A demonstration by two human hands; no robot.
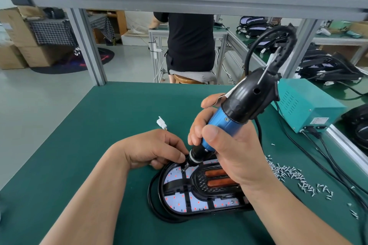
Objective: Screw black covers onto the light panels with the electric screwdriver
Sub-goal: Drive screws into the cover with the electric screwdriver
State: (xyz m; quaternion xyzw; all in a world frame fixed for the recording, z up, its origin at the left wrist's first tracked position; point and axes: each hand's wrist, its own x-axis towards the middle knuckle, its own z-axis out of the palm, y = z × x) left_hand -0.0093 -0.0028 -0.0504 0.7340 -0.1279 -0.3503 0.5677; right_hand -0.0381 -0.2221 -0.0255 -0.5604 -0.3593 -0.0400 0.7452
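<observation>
Right hand (235,151) gripping the electric screwdriver (239,109), left hand (151,149) pinching its bit, I'm mid-screw at the black cover (199,184)'s far edge; more likely remain.

Left hand (153,149): we curl its fingers, with thumb and forefinger pinching the tip of the electric screwdriver (221,123).
Right hand (235,145): we wrap it round the screwdriver's barrel, thumb in front, forefinger stretched higher up.
Left forearm (95,195): bare, angled in from lower left.
Right forearm (288,211): bare, angled in from lower right.
</observation>
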